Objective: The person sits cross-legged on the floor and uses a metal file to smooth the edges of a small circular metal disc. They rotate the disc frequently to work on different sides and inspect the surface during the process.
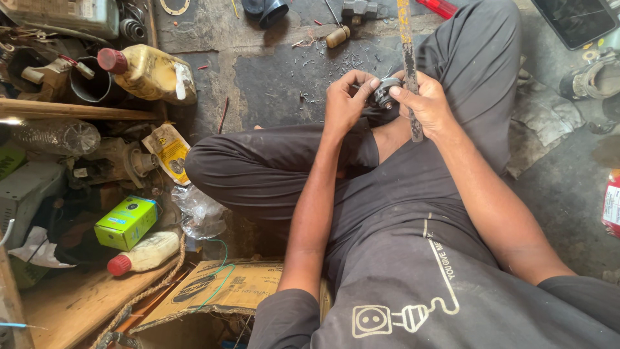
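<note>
Concrete floor (271,77), rough and stained, strewn with fine metal shavings. Yellow plastic bottle (150,73) with red cap lies on its side at left; a green cardboard box (126,223) sits nearer. Person seated cross-legged in dark trousers. Left hand (345,100) and right hand (426,106) meet above the knees, forearms extended, fingers curled. Both grip a small round grey metal part (385,92), dull, with a central stud. Right hand also clamps a long flat rusty metal bar (409,71), running almost straight away from the person.

Both hands, left hand (347,100) and right hand (426,103), pinch a small metal part (385,92).
</note>
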